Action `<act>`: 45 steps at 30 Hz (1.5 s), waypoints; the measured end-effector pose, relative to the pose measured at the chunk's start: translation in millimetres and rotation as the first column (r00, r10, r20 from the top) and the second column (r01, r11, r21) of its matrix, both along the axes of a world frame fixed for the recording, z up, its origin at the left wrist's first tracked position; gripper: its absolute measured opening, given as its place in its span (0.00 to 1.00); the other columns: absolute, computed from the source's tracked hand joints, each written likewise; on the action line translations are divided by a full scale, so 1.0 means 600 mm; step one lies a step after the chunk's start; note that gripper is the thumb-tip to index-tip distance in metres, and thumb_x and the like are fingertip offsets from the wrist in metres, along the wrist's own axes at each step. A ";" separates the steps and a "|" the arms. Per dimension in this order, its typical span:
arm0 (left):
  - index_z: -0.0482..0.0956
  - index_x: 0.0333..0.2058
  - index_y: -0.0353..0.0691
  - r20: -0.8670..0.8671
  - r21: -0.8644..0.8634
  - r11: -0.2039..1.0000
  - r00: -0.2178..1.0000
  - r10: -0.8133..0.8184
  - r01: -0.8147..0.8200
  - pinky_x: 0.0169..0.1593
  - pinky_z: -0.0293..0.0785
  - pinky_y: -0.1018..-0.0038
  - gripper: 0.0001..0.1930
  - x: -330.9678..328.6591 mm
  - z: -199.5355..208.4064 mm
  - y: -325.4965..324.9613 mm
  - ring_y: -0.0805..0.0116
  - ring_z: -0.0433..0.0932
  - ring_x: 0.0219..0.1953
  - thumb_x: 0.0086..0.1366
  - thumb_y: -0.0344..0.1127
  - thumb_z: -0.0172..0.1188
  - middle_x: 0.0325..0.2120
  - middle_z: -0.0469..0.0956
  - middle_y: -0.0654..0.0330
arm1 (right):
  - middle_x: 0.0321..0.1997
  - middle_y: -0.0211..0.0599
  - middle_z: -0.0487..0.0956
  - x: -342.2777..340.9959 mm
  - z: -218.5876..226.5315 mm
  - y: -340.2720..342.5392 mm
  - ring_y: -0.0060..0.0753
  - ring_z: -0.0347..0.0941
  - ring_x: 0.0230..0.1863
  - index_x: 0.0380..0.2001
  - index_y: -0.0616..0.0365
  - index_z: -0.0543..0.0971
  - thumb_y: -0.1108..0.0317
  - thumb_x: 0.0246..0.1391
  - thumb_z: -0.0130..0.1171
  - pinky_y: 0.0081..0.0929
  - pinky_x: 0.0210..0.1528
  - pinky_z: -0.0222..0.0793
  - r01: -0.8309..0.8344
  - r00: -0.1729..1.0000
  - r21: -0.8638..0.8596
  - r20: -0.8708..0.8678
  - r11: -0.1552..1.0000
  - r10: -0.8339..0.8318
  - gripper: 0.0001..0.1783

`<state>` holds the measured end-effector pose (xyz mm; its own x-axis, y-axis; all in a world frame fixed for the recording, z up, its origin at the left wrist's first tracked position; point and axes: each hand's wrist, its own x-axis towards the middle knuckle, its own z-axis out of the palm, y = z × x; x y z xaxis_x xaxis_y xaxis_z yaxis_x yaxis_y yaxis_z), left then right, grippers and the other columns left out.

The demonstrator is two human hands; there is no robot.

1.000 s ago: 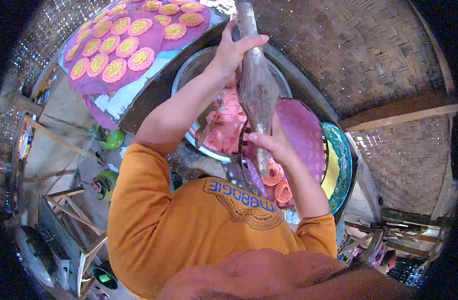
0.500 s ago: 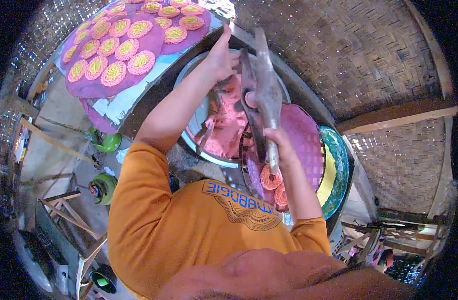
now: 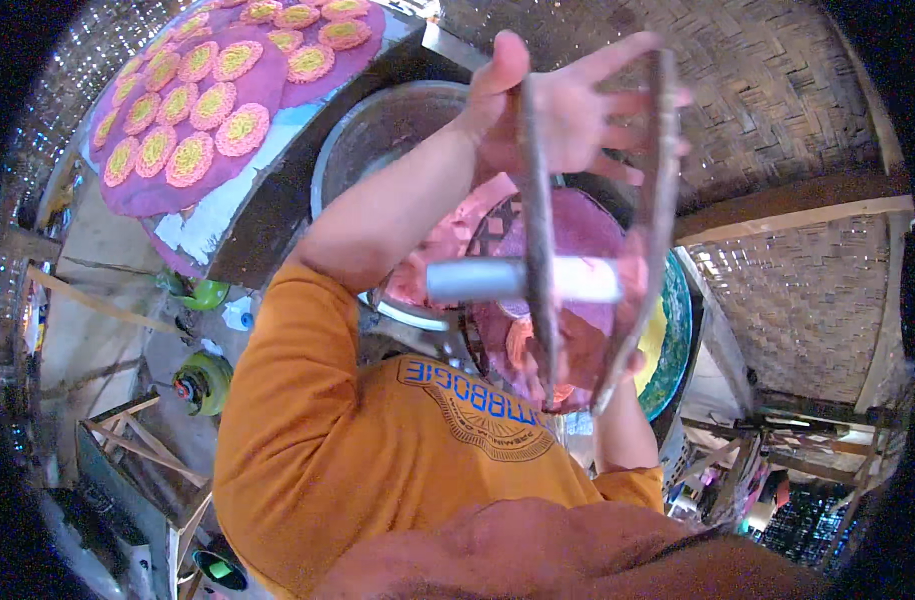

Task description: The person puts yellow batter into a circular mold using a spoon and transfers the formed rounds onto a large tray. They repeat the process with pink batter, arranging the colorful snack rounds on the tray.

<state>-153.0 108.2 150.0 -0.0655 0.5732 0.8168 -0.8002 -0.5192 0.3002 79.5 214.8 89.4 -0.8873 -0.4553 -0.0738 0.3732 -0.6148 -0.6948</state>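
Note:
In front of me is a hand press with two long wooden bars (image 3: 540, 220) standing apart and a shiny whitish cylinder (image 3: 468, 280) crossing between them. My right hand (image 3: 586, 345) is round the lower part of the bars, partly blurred and hidden by them. My left hand (image 3: 563, 120) is spread wide behind the upper ends, its fingers apart and nothing in them. Below, a large basin (image 3: 323, 165) contains soft pink dough (image 3: 413, 285), partly covered by my left forearm. Beside it a round purple mat (image 3: 553, 215) bears an orange-pink coiled round, mostly hidden.
At the upper left, purple round mats (image 3: 228, 185) carry several pink coiled rounds with yellow centres (image 3: 237, 60). A green basin (image 3: 683, 320) with yellow contents stands at the right. Woven walls (image 3: 758, 100) enclose the far side. A green gas cylinder (image 3: 204, 383) stands on the floor at left.
The press has turned and risen, its bars now wider apart and its cylinder showing sideways. My left hand has moved right from above the basin and spread its fingers. My right hand stays at the bars.

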 end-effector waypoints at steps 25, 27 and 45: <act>0.73 0.36 0.46 0.459 -0.443 0.896 0.867 0.195 0.033 0.44 0.72 0.56 0.23 -0.008 -0.256 0.156 0.53 0.76 0.40 0.56 0.59 0.51 0.34 0.76 0.55 | 0.50 0.53 0.69 0.129 -0.022 0.148 0.45 0.71 0.45 0.57 0.65 0.58 0.34 0.36 0.53 0.40 0.45 0.67 0.054 0.864 0.644 0.354 0.763 -0.359 0.52; 0.74 0.34 0.46 0.443 -0.499 0.867 0.862 0.248 0.007 0.44 0.72 0.56 0.23 -0.012 -0.262 0.144 0.54 0.77 0.39 0.55 0.60 0.51 0.33 0.77 0.55 | 0.49 0.52 0.70 0.129 -0.034 0.149 0.45 0.71 0.44 0.56 0.65 0.59 0.35 0.37 0.54 0.39 0.45 0.67 0.041 0.856 0.631 0.378 0.775 -0.353 0.51; 0.72 0.25 0.49 0.421 -0.413 0.911 0.888 0.185 0.006 0.37 0.74 0.59 0.21 -0.066 -0.258 0.158 0.55 0.75 0.34 0.57 0.61 0.46 0.27 0.73 0.59 | 0.58 0.44 0.62 0.052 0.002 0.098 0.39 0.56 0.60 0.59 0.65 0.55 0.55 0.32 0.63 0.30 0.62 0.47 0.319 0.809 0.747 0.106 0.583 -0.579 0.50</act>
<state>-192.4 203.0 -5.0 -0.4302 0.8115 0.3955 -0.8519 -0.5099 0.1196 110.4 273.8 90.9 -0.8263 0.2902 -0.4828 0.4490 -0.1781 -0.8756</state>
